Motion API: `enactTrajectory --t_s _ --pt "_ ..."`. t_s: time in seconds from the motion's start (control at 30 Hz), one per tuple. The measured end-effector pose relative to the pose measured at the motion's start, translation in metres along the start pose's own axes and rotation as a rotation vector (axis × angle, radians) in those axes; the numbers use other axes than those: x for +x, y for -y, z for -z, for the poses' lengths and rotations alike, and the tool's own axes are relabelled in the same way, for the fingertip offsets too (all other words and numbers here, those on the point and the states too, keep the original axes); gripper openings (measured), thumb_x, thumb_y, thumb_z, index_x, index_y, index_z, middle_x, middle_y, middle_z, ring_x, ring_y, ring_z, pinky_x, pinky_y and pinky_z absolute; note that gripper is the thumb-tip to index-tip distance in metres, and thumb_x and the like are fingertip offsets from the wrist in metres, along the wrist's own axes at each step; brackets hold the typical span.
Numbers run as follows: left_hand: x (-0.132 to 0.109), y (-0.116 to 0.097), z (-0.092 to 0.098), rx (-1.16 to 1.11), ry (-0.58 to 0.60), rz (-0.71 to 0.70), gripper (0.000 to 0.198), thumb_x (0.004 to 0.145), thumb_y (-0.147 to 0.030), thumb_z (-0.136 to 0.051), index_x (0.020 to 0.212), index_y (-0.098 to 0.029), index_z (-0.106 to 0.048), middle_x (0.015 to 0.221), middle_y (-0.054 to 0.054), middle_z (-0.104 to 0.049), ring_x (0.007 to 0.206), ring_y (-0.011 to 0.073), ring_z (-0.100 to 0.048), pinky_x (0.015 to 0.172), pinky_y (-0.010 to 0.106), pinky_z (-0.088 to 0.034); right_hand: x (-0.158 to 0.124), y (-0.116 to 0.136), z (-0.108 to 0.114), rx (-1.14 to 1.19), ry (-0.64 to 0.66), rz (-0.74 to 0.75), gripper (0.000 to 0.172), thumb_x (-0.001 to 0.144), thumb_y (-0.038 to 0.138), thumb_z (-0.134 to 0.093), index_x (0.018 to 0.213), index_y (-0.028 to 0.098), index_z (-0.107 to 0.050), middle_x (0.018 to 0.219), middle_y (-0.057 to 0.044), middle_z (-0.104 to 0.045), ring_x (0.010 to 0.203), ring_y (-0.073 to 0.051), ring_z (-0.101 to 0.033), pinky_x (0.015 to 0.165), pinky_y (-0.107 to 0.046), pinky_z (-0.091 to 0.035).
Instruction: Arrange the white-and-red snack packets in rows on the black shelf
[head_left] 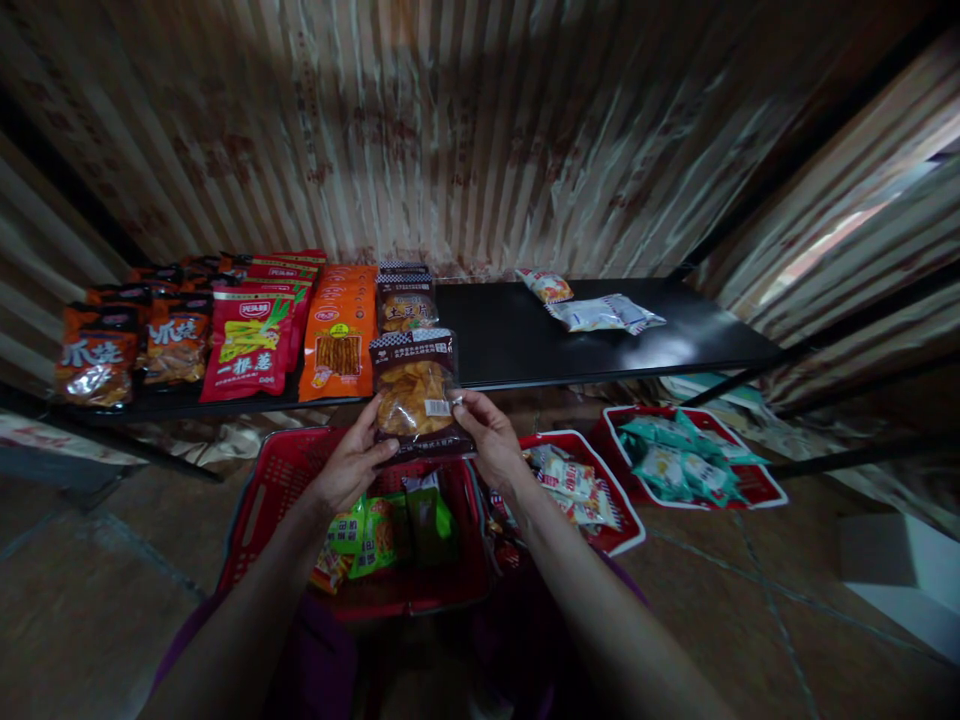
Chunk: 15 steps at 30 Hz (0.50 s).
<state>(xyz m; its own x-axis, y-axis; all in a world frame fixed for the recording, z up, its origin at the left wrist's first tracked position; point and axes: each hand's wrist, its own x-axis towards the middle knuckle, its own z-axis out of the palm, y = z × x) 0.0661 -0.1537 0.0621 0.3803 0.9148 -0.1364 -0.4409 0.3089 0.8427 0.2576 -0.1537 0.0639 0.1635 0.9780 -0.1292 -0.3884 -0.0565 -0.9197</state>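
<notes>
Between my two hands is a bag of potato chips (416, 392), dark at top and bottom with a see-through middle and a barcode label. My left hand (351, 458) pinches its lower left edge, and my right hand (489, 432) grips the right edge. The bag is at the front edge of a black shelf (495, 340); whether it touches the shelf I cannot tell. Just behind it stands a similar dark bag (407, 300). Orange snack packets (339, 335) are immediately to its left, followed by red packets (251, 345) and black-and-orange packets (97, 358).
White snack bags (600, 313) lie toward the shelf's right. Below, a red basket (251, 530) holds green packets (379, 535). Another basket (626, 540) contains white-and-red bags, and a third basket (776, 492) holds teal bags. Corrugated sheeting (420, 140) backs the shelf; a white box (900, 575) sits lower right.
</notes>
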Motion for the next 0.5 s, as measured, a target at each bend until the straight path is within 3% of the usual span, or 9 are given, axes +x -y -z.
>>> enactTrajectory --t_s 0.2,0.5 --pt "-0.0026 -0.0025 -0.0021 -0.051 -0.032 0.025 0.08 0.069 -0.016 -0.07 0.139 -0.029 -0.035 0.144 0.003 -0.042 0.132 0.0254 -0.037 0.107 0.036 -0.034 0.0016 -0.0037 0.0012 -0.014 -0.024 0.011 0.03 0.058 0.035 -0.079 0.086 0.026 -0.07 0.073 0.004 -0.064 0.065 -0.012 -0.053 0.062 -0.025 -0.043" --pt "-0.0016 -0.0085 -0.0018 -0.111 -0.114 0.031 0.069 0.073 -0.023 -0.069 0.136 -0.028 -0.041 0.135 0.003 -0.053 0.123 0.0245 -0.049 0.1 0.034 -0.041 0.0004 -0.0006 -0.0042 0.044 -0.05 -0.074 0.033 0.054 0.039 -0.082 0.082 0.024 -0.071 0.072 0.002 -0.069 0.066 -0.017 -0.059 0.064 -0.03 -0.048"
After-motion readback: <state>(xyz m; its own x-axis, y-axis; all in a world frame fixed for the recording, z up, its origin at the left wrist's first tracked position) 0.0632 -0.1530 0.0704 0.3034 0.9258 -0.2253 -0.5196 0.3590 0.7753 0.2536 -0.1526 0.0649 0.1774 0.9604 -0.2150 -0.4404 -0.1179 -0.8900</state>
